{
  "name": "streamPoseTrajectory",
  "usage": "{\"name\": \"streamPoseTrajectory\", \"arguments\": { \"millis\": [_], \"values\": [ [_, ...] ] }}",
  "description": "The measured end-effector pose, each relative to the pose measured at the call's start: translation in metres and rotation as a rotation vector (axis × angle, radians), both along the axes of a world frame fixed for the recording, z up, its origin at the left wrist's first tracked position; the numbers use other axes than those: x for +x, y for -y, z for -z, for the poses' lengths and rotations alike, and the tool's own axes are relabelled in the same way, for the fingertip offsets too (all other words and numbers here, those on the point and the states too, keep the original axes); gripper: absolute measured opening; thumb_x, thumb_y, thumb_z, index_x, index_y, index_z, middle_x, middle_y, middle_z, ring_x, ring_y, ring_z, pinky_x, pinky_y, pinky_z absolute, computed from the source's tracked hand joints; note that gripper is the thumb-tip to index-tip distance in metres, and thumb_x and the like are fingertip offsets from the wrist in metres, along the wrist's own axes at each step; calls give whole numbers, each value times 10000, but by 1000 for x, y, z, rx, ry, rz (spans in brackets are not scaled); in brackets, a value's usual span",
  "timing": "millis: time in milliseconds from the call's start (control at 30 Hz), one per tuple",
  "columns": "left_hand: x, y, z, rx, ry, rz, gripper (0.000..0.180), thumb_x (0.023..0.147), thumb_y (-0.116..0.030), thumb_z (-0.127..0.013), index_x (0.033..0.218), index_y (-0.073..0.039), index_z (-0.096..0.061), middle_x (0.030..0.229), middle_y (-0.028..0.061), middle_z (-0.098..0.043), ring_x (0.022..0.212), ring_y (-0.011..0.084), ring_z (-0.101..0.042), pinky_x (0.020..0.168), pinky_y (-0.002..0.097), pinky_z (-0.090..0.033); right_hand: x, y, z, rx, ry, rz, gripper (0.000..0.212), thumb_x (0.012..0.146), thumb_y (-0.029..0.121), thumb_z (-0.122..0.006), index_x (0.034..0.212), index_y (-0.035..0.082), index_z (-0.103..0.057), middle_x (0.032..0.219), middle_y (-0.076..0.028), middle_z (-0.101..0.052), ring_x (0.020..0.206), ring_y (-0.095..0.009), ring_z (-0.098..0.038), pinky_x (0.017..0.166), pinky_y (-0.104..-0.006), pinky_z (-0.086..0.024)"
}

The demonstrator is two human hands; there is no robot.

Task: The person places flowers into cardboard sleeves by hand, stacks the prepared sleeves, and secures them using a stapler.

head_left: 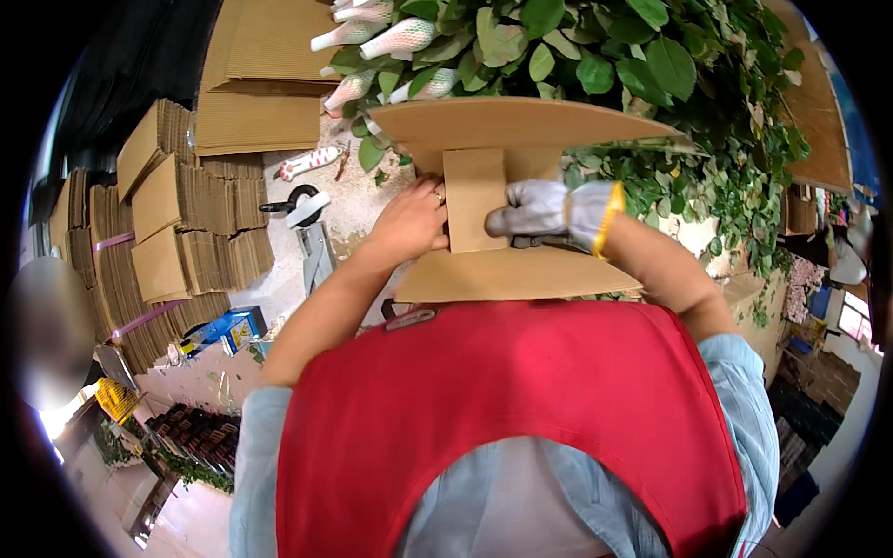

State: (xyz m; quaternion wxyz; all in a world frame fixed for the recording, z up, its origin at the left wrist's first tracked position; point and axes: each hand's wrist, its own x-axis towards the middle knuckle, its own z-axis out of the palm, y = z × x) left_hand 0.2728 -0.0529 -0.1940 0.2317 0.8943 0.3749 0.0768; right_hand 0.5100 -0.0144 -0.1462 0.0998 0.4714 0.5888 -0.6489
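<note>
This looks like a flower-packing workshop: leafy stems point(670, 65) with netted heads point(400, 38), a partly folded carton point(475, 200) and stacks of flat cardboard point(200, 200) crowd the pale desk point(349, 209).

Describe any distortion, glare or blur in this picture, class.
Head view: black corners and bowed-looking cardboard edges suggest fisheye distortion; head view: the window at right glares white; head view: a grey oval at left is blurred beyond recognition, while the gloved right hand looks fairly clear.
</note>
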Motion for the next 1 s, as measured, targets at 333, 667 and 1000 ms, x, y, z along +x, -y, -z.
{"name": "streamPoseTrajectory", "arguments": {
  "millis": [333, 667, 1000],
  "values": [
    [4, 4, -18, -124, 225, -111, 425, 704, -97, -715, 1115, -63, -614, 1220, 150, -557, 1194, 320, -489, 1042, 415, -376, -26, -12, -9, -71, 237, -11, 360, 732, 395, -656, 820, 46, -667, 632, -33, -591, 494, -122, -526, 466, -296, -420],
    [-2, -3, 11, -198, 69, -8, 663, 709, -278, -750, 1281, -49, -507, 1335, 198, -454, 1217, 374, -423, 1015, 412, -381, -44, -18, -20, 1093, 158, -608, 504, 703, 212, -678, 1178, 103, -549, 1127, -121, -619, 983, -334, -623, 834, -420, -515],
    [-32, -17, -46, -374, 430, -203, 334, 864, -148, -594, 1165, -4, -617, 1150, 137, -645, 1041, 213, -611, 899, 320, -460, 112, 11, -57, 588, -348, 293, 418, 896, 113, -589, 1303, 54, -516, 1186, -60, -613, 1006, -142, -581, 865, -278, -481]
  ]
}}
